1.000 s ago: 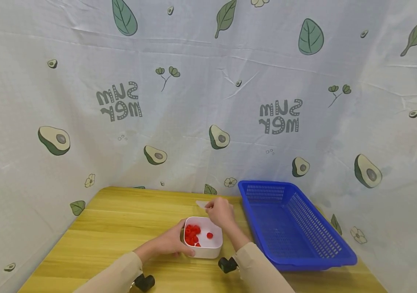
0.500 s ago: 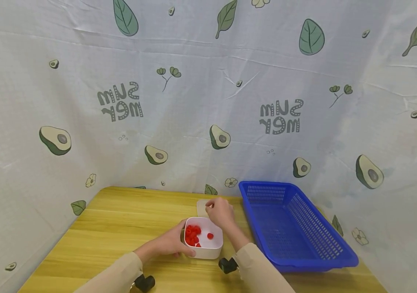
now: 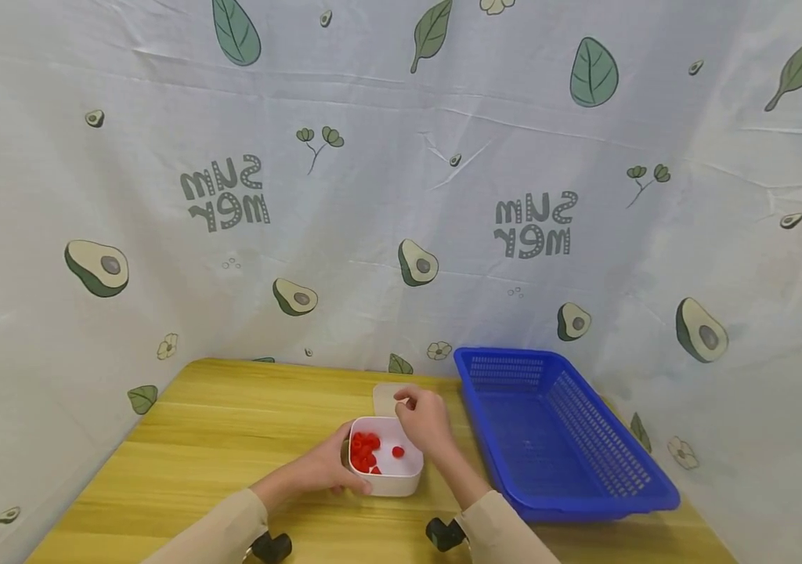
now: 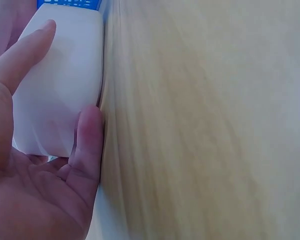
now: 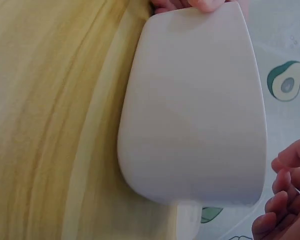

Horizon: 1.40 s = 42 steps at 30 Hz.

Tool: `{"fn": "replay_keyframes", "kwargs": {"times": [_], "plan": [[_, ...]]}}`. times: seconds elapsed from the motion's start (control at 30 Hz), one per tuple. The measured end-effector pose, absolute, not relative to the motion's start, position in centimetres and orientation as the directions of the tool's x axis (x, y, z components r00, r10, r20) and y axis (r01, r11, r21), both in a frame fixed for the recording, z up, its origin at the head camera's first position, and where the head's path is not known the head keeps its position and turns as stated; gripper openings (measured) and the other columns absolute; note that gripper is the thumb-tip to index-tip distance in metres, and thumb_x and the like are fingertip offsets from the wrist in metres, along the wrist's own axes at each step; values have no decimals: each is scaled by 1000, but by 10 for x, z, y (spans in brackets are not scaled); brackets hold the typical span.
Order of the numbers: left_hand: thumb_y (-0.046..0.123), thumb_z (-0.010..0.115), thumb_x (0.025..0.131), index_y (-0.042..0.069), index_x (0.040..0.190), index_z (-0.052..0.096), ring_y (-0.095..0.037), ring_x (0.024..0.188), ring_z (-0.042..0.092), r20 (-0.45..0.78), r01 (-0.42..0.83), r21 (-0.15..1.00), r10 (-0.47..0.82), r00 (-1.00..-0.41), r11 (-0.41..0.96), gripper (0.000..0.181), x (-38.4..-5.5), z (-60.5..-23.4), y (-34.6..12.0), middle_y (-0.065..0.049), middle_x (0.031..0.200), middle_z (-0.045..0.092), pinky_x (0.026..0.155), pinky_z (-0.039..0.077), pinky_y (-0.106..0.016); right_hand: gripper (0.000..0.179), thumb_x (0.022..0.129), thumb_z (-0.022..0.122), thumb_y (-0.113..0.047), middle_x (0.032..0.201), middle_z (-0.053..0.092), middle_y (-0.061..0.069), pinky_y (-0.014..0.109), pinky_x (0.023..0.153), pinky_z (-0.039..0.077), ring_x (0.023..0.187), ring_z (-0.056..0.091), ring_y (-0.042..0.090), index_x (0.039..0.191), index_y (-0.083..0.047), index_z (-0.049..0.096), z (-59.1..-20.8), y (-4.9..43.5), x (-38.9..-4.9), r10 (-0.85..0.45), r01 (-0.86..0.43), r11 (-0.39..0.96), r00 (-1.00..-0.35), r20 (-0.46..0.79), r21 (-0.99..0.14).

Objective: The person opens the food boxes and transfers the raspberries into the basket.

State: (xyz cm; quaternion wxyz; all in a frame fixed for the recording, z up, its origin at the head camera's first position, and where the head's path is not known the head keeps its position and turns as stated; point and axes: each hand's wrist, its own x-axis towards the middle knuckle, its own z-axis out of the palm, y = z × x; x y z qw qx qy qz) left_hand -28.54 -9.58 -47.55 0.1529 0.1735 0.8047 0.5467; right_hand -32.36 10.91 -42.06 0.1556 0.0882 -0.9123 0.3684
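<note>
A white square box (image 3: 394, 487) with rounded corners stands on the table, its top uncovered. Raspberries (image 3: 363, 452) cluster along its left side, and a single raspberry (image 3: 398, 452) lies apart on the white bottom. My left hand (image 3: 326, 466) grips the box from the left, thumb along the near wall (image 4: 65, 75) and the other fingers around the side and base. Behind the box a pale flat lid (image 3: 385, 398) lies on the table. Over the lid's right part hovers my right hand (image 3: 425, 421), fingers loosely curled with nothing between the fingertips (image 5: 282, 177).
To the right, a large blue perforated basket (image 3: 605, 507) stands close by my right forearm. The wooden table (image 3: 246, 415) ends at a printed curtain (image 3: 345, 227) behind and at both sides. A black wrist camera (image 3: 446, 534) sits below my right wrist.
The lid, tilted in my right fingers a second ago, has come down flat on the table behind the box. My right fingers have let go of it. My left hand keeps its hold.
</note>
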Motion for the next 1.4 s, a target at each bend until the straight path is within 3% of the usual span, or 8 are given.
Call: {"fn": "replay_keyframes", "kwargs": {"times": [0.13,0.3,0.47,0.63,0.77,0.97,1.13,1.4], "plan": [[25,92,72,8,158,19,-27,110,50,-37,119,938,436,-899,324,114,-285,-475,-98,-17,152,36,62,56,-38,17,89,65,-7,71,53,0,26,57,40,67,48,16,101,-7,76,-423,112,-321,-31,-280,691,-933,359,-667],[26,91,74,9,160,15,-22,85,58,-18,124,943,419,-908,308,116,-284,-473,-103,-21,160,26,61,55,-36,18,88,64,-5,71,54,0,26,57,40,66,47,15,101,-7,76,-425,115,-317,-29,-288,673,-931,364,-682],[33,90,75,12,160,20,-19,77,57,24,172,926,400,-916,337,112,-282,-471,-106,-15,157,33,60,53,-32,19,87,63,-4,70,55,0,26,58,39,65,47,15,100,-6,76,-424,118,-312,-18,-286,645,-933,359,-709],[36,87,79,12,159,25,-18,74,56,51,206,908,391,-919,366,104,-279,-470,-108,-12,128,55,61,53,-31,18,88,63,-3,71,55,1,25,58,39,67,48,15,101,-4,76,-423,121,-307,-11,-269,597,-945,327,-756],[36,83,83,12,158,26,-19,74,55,47,200,906,379,-924,373,97,-278,-470,-108,-11,105,58,61,52,-31,17,90,63,-2,74,54,3,24,59,40,71,49,16,102,-3,75,-424,123,-305,2,-237,522,-960,279,-819],[37,83,83,12,157,30,-20,81,55,75,224,896,366,-928,384,95,-279,-472,-105,-14,133,47,61,54,-30,19,91,63,-1,75,53,4,22,60,41,74,49,16,106,3,73,-431,128,-302,10,-209,437,-972,237,-875],[36,85,81,14,155,35,-19,80,54,77,215,902,349,-934,375,93,-279,-476,-103,-12,122,48,58,53,-29,20,91,62,-1,74,53,2,22,59,40,73,49,16,106,2,74,-437,129,-299,28,-166,400,-981,193,-901],[31,84,83,13,151,42,-19,81,55,106,224,911,328,-939,346,82,-273,-473,-105,-12,124,50,59,53,-29,19,91,62,-3,73,53,2,22,60,41,72,49,15,105,1,74,-440,128,-299,21,-165,385,-982,188,-908]]}}
